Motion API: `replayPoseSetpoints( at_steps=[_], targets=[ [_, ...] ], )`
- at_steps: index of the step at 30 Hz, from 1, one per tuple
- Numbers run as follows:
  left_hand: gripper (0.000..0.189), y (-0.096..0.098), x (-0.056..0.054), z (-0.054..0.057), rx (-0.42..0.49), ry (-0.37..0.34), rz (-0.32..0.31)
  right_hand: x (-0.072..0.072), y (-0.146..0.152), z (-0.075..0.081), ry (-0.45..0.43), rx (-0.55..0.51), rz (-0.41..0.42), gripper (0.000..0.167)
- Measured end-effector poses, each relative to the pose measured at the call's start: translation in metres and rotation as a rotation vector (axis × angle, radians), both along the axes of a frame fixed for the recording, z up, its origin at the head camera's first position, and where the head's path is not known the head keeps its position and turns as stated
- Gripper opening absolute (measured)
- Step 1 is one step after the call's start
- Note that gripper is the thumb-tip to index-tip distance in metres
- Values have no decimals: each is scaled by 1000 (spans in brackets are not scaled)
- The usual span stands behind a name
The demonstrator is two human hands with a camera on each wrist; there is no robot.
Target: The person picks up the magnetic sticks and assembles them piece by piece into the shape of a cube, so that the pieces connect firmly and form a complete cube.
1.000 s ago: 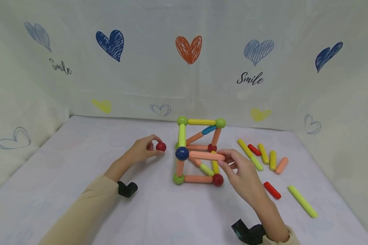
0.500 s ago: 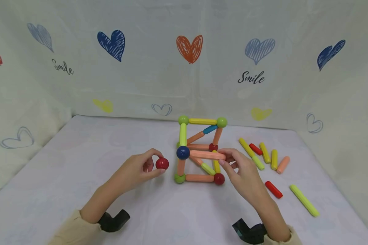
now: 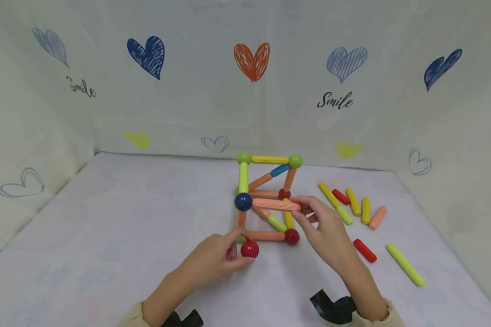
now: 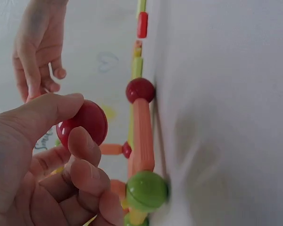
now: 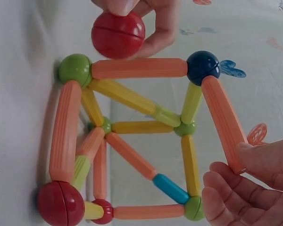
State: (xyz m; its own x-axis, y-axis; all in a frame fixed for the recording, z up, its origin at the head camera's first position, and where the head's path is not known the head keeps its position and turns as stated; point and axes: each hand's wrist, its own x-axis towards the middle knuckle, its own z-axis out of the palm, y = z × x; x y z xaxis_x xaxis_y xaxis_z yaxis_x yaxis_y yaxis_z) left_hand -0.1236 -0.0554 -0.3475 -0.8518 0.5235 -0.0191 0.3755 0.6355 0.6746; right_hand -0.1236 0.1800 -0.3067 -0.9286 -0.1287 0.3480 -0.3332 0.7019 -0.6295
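My left hand [image 3: 214,259] pinches a red ball [image 3: 250,249] between thumb and fingers, in front of the frame's lower left corner. My right hand [image 3: 323,227] pinches the free end of an orange stick [image 3: 275,205], whose other end meets the dark blue ball [image 3: 243,201]. This stick belongs to an upright box-shaped frame of coloured sticks and balls. A green ball [image 5: 75,68] and another red ball [image 5: 61,204] mark its near bottom corners in the right wrist view. At the back, a yellow stick [image 3: 270,160] joins two green balls across the top.
Loose sticks lie right of the frame: several short yellow, red and orange ones, a nearer red stick [image 3: 365,250] and a long light green stick [image 3: 406,265]. A white cloth covers the table [image 3: 86,236]. Behind hangs a curtain [image 3: 204,91] printed with hearts.
My left hand has carried the red ball toward me and then right, from beside the frame to before its lower left corner. My right hand stays at the orange stick's end.
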Motion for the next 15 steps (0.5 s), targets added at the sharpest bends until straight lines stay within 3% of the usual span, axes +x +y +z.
replayPoseSetpoints(
  at_steps=[8, 15],
  targets=[
    [34, 33, -10, -8, 16, -104, -8, -1, 1, -2, 12, -6, 5, 32],
    [36, 49, -17, -10, 35, -109, -49, -2, 1, -4, 39, -16, 11, 32]
  ],
)
